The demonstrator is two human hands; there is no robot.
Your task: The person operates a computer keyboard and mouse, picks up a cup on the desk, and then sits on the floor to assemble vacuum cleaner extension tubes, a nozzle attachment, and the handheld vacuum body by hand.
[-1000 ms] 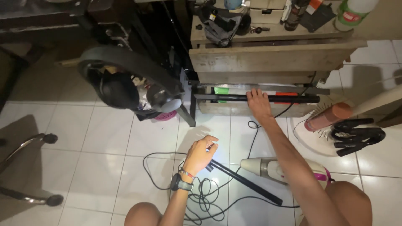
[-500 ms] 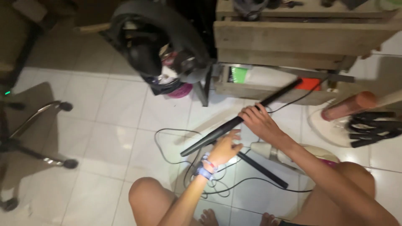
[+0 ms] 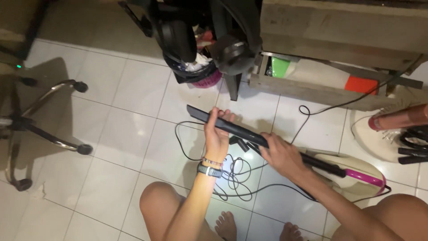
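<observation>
While both hands were on it, the long black tube (image 3: pixel 263 139) lay slantwise in the air above the white tiled floor (image 3: pixel 133 134), its flat angled tip up toward the left and its far end running down toward the cream-and-pink vacuum body (image 3: pixel 356 172) at the right. Left hand (image 3: pixel 217 134) was curled shut around the tube near the tip end, fingers over the top, a wristwatch (image 3: pixel 209 169) and bead band on the wrist. Right hand (image 3: pixel 281 154) was closed round the tube further down, about its middle. Whether the tube's lower end was seated in the vacuum body or only lay across it could not be told from this angle; the light there was poor. Judged by its straight line between the two grips, the tube was stiff, likely hard plastic, and light for its length; smooth surface, so possibly a bit slippery in a loose grip. Length would make it swing at the ends, so two holds spaced apart, as seen, looked the sound way to carry it. A tangle of black cable (image 3: pixel 232 176) lay on the floor under the hands. A chair base with castors (image 3: pixel 49 129) stood well apart at the left, a wooden shelf unit (image 3: pixel 339 31) beyond.
</observation>
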